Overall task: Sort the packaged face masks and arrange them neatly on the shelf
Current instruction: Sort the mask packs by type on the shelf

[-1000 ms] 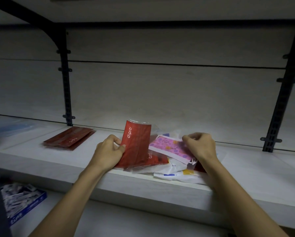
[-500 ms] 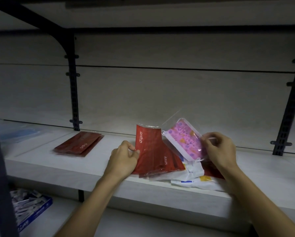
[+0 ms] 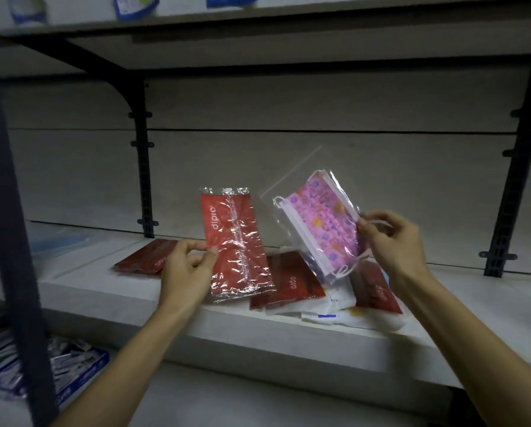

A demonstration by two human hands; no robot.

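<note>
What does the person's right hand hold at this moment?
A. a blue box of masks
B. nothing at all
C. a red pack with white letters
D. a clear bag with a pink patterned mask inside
D: the right hand pinches the edge of the clear bag with the pink patterned mask, lifted above the shelf, while the left hand holds the red pack.

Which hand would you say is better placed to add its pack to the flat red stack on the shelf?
Left. The left hand grips a red pack matching the red stack lying just beside it; the right hand pinches the pink mask pack, farther away.
</note>
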